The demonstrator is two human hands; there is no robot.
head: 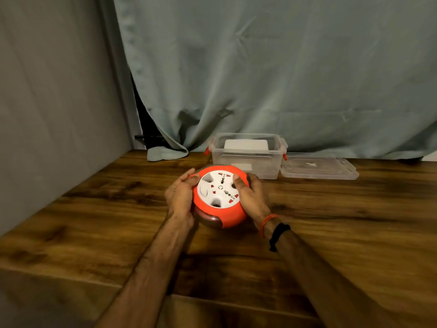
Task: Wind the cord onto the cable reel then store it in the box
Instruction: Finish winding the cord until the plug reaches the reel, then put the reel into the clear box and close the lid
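Gripping, both hands: the round orange plastic cable reel with a white socket face is clasped from either side, tilted so its face turns up toward the camera.
Table: dark wood-grain tabletop runs broad and bare left of the left fingers and right of the right fingers; its near edge lies under the forearms.
Curtain: grey-green cloth curtain hangs behind the far table edge, well beyond the fingertips.
Box: clear plastic storage box with red latches stands open just beyond the fingertips, near the reel's far rim, something white inside.
Lid: clear flat plastic lid lies beside the box, beyond and right of the right fingers.
Left hand: fingers curled round the reel's left rim.
Right hand: fingers wrapped on the right rim, thumb on the white face; orange and black wrist bands behind it.
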